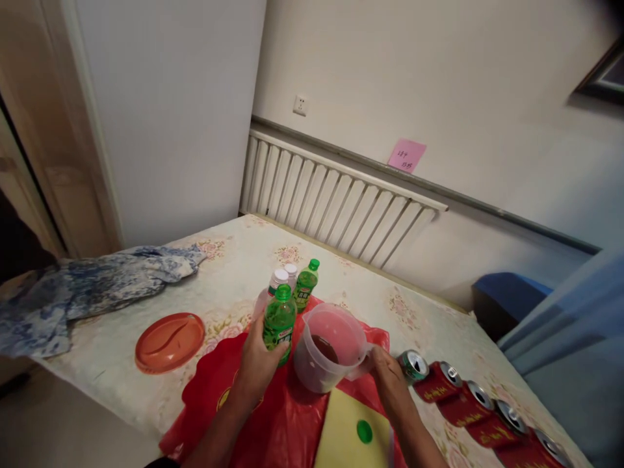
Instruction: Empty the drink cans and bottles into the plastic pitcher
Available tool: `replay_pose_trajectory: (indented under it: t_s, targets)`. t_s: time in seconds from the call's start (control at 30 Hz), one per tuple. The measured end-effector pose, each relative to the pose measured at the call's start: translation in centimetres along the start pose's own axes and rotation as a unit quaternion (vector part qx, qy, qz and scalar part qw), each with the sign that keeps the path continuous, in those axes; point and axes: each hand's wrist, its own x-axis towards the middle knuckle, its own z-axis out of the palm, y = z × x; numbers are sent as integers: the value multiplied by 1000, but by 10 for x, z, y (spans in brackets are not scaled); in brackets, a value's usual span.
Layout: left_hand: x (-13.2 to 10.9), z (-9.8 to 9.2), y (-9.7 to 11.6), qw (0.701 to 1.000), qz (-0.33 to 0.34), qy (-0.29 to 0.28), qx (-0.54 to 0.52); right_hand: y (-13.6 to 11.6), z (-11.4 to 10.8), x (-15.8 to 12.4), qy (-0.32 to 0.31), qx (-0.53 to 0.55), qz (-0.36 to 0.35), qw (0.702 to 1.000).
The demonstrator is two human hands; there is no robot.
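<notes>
My left hand (258, 354) is wrapped round a green plastic bottle (280, 320), which stands nearly upright. Whether its mouth is capped I cannot tell. To its right is a translucent plastic jug (312, 365) with some brown liquid (325, 349) inside. My right hand (387, 374) is closed on the jug's handle. A loose green cap (364, 431) lies on a yellow sheet (344, 432) in front of the jug. Just behind the held bottle stand another green bottle (305, 286) with a green cap and two clear bottles with white caps (279, 276).
Beneath the jug spreads red plastic (273, 422). An orange divided plate (169, 343) lies at the left, near a crumpled blue-and-white cloth (131, 276). Several cans (475, 404) line the right side of the floral tablecloth (365, 279). A radiator (331, 195) runs along the wall.
</notes>
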Motion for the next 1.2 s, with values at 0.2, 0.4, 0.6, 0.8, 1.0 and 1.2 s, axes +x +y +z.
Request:
replay_pose_trajectory:
  t_s: [0.2,0.4,0.6,0.8,1.0,1.2]
  targets:
    - [2,-6,-9,999,-17,-44,-14,8,19,11,13,143,19,989]
    - [1,-13,-9,998,12,-55,-29,4,29,11,72,201,62,975]
    - [1,-12,-6,996,1,-62,-70,-31,20,9,119,190,18,974]
    - [-2,0,-3,992,-2,-63,-110,-58,-7,11,149,125,7,981]
    - [-19,19,0,984,4,-141,-106,-67,-35,8,150,45,19,988]
    - [-26,35,-14,979,21,-190,-72,-81,-46,-4,166,7,43,985]
